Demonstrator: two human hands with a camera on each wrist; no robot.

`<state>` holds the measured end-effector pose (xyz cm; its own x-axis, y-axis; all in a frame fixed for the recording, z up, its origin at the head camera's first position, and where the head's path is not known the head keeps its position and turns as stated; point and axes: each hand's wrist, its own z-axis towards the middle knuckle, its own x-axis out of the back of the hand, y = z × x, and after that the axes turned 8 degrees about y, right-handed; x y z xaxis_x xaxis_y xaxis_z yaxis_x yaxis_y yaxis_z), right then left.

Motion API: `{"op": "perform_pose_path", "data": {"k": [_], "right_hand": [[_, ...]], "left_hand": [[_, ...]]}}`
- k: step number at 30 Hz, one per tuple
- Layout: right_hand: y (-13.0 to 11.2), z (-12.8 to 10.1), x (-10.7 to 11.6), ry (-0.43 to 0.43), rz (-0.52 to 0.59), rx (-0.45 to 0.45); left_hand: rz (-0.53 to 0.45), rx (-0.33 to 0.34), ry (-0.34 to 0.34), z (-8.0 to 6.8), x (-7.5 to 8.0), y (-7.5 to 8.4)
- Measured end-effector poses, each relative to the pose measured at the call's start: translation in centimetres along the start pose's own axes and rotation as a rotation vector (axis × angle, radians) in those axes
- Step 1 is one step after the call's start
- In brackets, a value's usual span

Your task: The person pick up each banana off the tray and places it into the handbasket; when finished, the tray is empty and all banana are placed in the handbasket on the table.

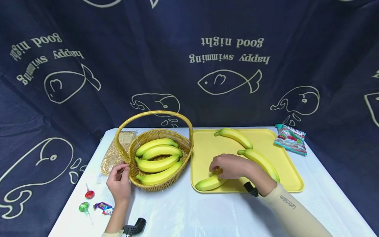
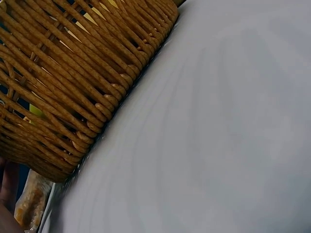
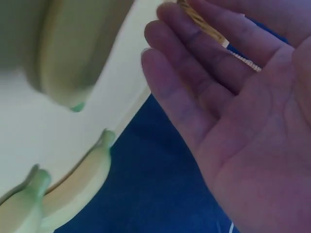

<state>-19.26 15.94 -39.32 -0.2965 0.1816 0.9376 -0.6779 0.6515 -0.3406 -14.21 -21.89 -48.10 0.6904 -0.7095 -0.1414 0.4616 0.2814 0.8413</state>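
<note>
1. A white table [image 1: 207,214] stood before a dark blue cloth backdrop [image 1: 177,65] printed with fish, whales and the words "happy swimming, good night".
2. The right hand [image 1: 229,166] hovered low over the front left part of a yellow tray [image 1: 293,179], fingers pointing down at the near banana [image 1: 207,183]. The right wrist view showed the palm open with fingers nearly straight and gripping nothing; whether the fingertips touched the fruit could not be told.
3. That banana was yellow with a greenish tip, lying along the tray's front edge.
4. Two more bananas lay on the tray: one near the back rim [image 1: 234,136], another on the right [image 1: 260,161], just behind the right forearm.
5. The left hand [image 1: 119,184] rested against the front left side of a wicker basket [image 1: 165,135], fingers loosely bent at its rim; a firm grip could not be made out.
6. The basket, with an arched handle, sat just left of the tray and held four bananas [image 1: 158,161] side by side.
7. A clear bag of grain [image 1: 113,154] lay beyond the basket's left side; lollipops [image 1: 88,194] and wrapped candy [image 1: 103,207] sat near the left edge, and a snack packet [image 1: 291,138] lay right of the tray.
</note>
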Motion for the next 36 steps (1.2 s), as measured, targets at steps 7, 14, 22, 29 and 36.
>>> {"op": "perform_pose_path", "data": {"k": [7, 14, 22, 29, 36], "right_hand": [[1.2, -1.3, -1.4, -0.01, -0.038, -0.002], [1.5, -1.4, -1.6, -0.035, -0.027, -0.025], [-0.3, -0.9, 1.4, 0.005, 0.106, 0.022], [-3.7, 1.9, 3.7, 0.101, 0.276, 0.088], [-6.8, 6.3, 4.9, 0.192, 0.245, 0.167]], "left_hand": [[-0.013, 0.015, 0.004, -0.1, 0.0, -0.1], [-0.017, 0.021, -0.003, -0.3, -0.1, -0.4], [-0.032, 0.018, -0.007, -0.2, 0.0, -0.5], [-0.018, 0.011, 0.001, 0.0, 0.1, -0.2], [0.024, -0.002, 0.003, 0.0, 0.2, 0.0]]}}
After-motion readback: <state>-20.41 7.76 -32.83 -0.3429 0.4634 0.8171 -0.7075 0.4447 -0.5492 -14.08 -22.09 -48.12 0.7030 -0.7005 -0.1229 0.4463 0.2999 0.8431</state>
